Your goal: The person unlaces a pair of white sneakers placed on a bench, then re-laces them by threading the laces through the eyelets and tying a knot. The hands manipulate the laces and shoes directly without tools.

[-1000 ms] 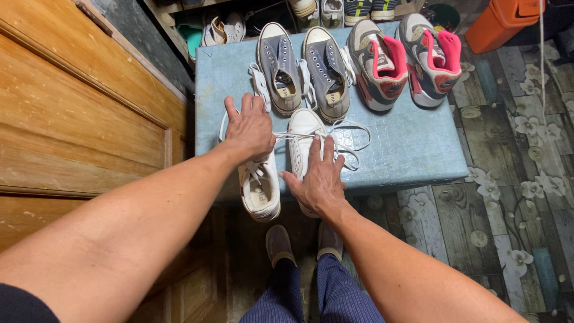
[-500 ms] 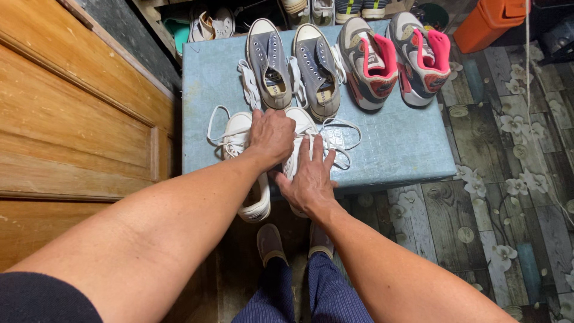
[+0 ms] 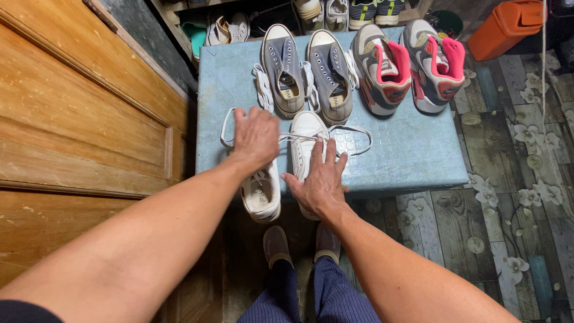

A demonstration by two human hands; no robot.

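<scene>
Two white sneakers lie side by side at the near edge of a light blue table [image 3: 406, 149], heels overhanging. My left hand [image 3: 256, 136] rests on the front of the left white sneaker [image 3: 260, 192], fingers curled over its laces. My right hand [image 3: 321, 181] lies flat on the right white sneaker [image 3: 304, 130], fingers spread over the tongue. Loose white laces [image 3: 353, 133] trail from both shoes across the table.
Behind them stand a pair of grey canvas sneakers [image 3: 308, 69] and a pair of grey and pink trainers [image 3: 406, 63]. A wooden door [image 3: 84, 119] is at the left. An orange container [image 3: 505, 27] stands at the far right on a flower-patterned floor [image 3: 508, 179]. More shoes lie beyond the table.
My left hand slid right toward the right sneaker, then returned left onto the front of the left sneaker. My right hand stayed pressed on the right sneaker.
</scene>
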